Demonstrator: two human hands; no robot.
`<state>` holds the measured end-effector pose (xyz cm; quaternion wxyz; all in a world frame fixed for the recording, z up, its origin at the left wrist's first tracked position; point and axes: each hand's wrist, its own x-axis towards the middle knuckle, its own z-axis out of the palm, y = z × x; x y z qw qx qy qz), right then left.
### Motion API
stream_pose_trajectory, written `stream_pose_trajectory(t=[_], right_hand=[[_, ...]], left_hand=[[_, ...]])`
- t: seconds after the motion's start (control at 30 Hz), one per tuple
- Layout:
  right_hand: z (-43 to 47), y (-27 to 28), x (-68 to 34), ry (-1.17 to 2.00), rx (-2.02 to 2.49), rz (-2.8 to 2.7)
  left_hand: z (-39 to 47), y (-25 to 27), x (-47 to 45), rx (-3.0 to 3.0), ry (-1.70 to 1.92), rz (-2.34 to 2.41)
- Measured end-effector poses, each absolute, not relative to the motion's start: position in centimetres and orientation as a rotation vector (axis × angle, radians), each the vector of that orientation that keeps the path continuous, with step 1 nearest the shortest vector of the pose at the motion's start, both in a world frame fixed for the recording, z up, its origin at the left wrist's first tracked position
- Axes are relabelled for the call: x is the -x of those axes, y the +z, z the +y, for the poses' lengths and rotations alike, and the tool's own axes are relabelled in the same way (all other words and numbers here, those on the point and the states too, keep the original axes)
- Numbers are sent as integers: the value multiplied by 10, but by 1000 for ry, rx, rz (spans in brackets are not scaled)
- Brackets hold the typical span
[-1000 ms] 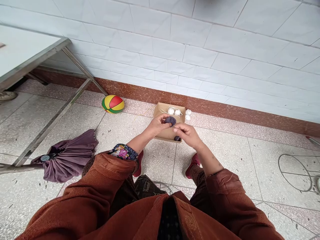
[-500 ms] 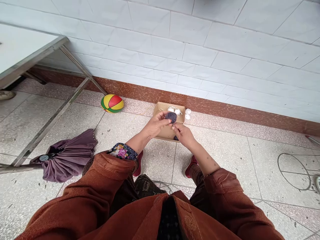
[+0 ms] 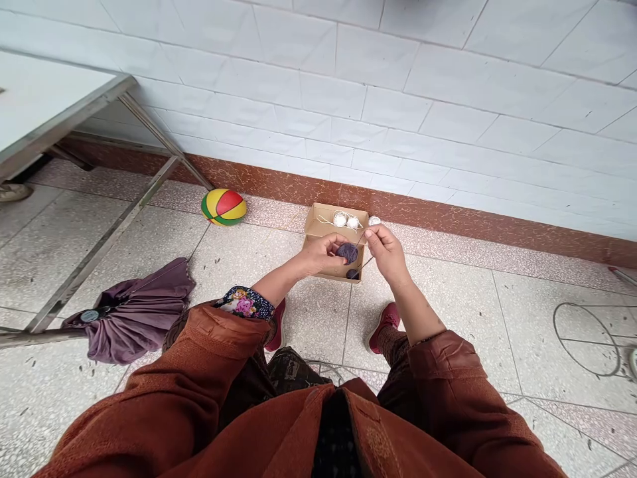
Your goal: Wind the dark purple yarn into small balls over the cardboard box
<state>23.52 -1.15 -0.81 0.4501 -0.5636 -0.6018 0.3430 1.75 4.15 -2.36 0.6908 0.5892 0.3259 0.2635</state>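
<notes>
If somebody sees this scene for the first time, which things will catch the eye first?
The eye would probably fall first on the red, yellow and green ball, on the pale speckled floor left of the open brown cardboard box. Next comes the dark purple-grey yarn ball, held in the left hand over that box.

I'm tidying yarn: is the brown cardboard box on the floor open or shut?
Open: no lid covers the brown cardboard box; two round white yarn balls and a small dark yarn ball show inside.
</notes>
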Motion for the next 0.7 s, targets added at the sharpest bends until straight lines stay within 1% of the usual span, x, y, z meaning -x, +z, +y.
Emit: stream_pose_trajectory(t=[0.1,0.3,0.4,0.5,0.6,0.7], right_hand=[[-5,-24,-236,799,1517,-1435],[-14,-43,-214,854,1556,-1709],[-22,-38,-208,836,1453,-1894],[-27,-25,-208,905,1285,-1992],[-29,-9,-214,944,1191,-1902],[-26,2,-223,900,1229,-1705]], left_hand=[[38,-18,-18,-1223,621,590],[41,-9,-19,-1033,742,589],[46,-14,-18,-1064,825,734],[51,-21,-17,-1165,871,884],[52,-26,-16,-1273,829,922],[49,-27,-17,-1377,726,884]])
